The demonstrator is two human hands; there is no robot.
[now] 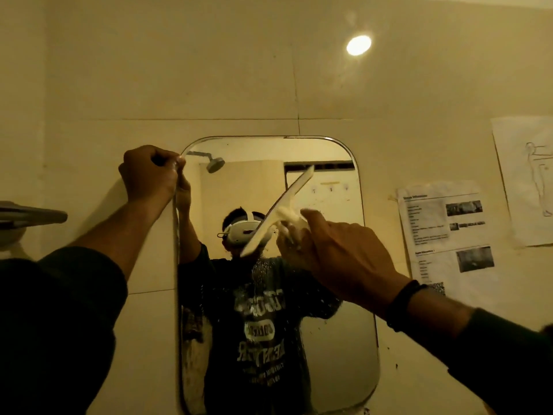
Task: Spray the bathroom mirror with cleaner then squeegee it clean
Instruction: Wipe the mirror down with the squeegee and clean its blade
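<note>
A tall mirror (338, 339) with rounded corners hangs on the tiled wall, with droplets across its middle. My right hand (338, 250) grips the handle of a white squeegee (284, 205), whose blade lies tilted against the upper glass, running from lower left to upper right. My left hand (149, 175) has its fingers curled around the mirror's upper left edge. The spray bottle is out of view.
Printed paper sheets (443, 232) are stuck to the wall right of the mirror, another sheet (526, 181) at the far right. A shelf edge (33, 215) juts out at the left. A lamp's glare (358, 45) shines on the tiles above.
</note>
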